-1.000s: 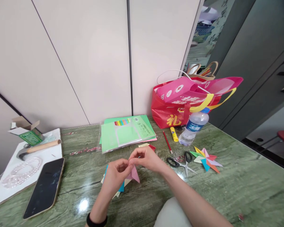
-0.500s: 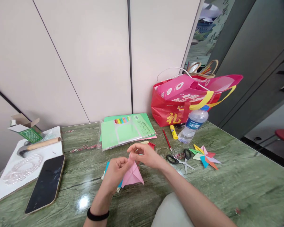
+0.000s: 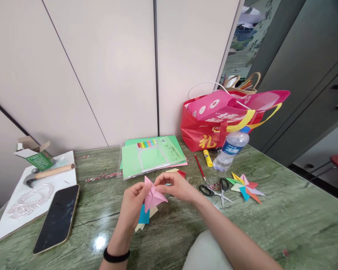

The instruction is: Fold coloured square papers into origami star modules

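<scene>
My left hand (image 3: 133,200) and right hand (image 3: 178,185) both pinch the folded pink paper (image 3: 153,198), and light, even pressure should fold it crisply.

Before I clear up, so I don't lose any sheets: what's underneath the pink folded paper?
Below the pink folded paper, blue paper and pale yellow paper lie on the table. Whatever the pink paper and left hand cover cannot be seen.
</scene>
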The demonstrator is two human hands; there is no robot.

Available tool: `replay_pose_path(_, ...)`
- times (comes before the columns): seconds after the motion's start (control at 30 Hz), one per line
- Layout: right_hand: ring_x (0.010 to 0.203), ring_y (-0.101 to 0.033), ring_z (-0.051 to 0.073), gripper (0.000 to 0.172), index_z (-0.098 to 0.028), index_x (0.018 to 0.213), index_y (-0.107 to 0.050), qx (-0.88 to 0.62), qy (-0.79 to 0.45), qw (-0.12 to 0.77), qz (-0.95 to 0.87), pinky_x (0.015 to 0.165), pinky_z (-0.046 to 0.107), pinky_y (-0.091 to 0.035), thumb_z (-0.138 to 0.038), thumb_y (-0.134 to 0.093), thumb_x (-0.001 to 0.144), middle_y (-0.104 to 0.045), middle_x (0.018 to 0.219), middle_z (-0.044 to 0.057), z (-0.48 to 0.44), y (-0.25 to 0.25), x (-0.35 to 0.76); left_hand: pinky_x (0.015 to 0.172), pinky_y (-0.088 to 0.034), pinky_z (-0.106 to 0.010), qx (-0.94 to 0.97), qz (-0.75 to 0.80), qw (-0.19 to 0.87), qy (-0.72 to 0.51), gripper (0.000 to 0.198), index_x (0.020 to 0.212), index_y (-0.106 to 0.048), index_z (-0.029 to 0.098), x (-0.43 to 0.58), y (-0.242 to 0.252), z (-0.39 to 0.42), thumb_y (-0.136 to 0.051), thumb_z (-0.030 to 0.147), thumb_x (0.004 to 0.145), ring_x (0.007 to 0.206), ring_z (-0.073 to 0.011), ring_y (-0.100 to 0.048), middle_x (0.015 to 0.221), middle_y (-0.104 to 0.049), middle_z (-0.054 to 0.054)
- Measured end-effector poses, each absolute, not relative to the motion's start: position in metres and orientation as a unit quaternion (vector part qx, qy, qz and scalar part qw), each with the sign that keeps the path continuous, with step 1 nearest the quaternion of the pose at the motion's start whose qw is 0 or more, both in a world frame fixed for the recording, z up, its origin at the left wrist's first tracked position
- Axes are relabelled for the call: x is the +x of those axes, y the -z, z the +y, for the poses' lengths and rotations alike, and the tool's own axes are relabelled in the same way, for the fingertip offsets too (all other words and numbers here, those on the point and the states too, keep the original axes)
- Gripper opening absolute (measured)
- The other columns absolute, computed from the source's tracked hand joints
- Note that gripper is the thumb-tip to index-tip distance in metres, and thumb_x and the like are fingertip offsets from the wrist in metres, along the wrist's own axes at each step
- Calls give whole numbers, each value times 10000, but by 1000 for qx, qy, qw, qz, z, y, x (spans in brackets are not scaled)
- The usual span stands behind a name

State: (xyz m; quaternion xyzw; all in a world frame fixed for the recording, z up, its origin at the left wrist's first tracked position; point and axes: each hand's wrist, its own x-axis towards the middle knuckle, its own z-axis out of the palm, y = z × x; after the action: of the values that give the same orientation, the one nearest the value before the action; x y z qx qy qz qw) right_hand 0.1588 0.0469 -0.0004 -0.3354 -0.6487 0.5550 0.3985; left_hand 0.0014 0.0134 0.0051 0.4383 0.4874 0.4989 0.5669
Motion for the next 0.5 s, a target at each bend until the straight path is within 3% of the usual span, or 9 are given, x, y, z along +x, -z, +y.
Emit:
replay_pose_path(0.17,628,-541,104,304,-140,761,-597,-374,-575,407,-603,603,239,-444,-371,-722,609,-593,710,0,46,2,155,547,-415,-221,410,495,553,-530,263,681,-707,141,0,-4,16,-718,395,611,565,-120,-518,601,-625,-3)
replay_pose_path(0.3,527,-501,77,341,-121,720,-614,-378,-612,391,-575,522,214,-405,-398,-744,570,-578,608,-16,45,3,154,521,-423,-219,392,495,565,-532,266,681,-723,137,1,-3,17,-740,383,582,536,-113,-517,576,-628,-6)
replay_pose_path(0.5,538,-525,85,330,-113,711,-629,-389,-582,407,-587,534,221,-423,-383,-750,565,-608,609,-1,45,3,154,483,-419,-223,400,496,577,-511,275,658,-730,121,0,-1,16,-779,354,521,502,-122,-528,538,-634,-18)
